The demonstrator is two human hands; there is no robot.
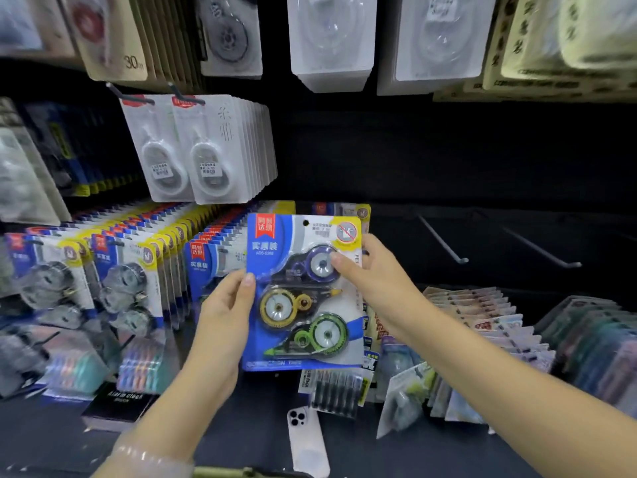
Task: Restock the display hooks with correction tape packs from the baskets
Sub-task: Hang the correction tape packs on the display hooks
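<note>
Head view, both hands grip blue pack (303,291), labelled "ADS-2286", "CORRECTION TAPE"

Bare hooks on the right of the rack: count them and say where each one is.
2. One bare hook juts out just right of the held pack; the second is farther right. More may lie outside the view.

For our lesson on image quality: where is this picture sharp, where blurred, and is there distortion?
Head view: the blue correction tape pack held by the left hand and right hand is sharp; the hanging packs along the top and left edge are smeared; the wide lens bends the display outward; the empty hooks sit in dark shadow.
</note>
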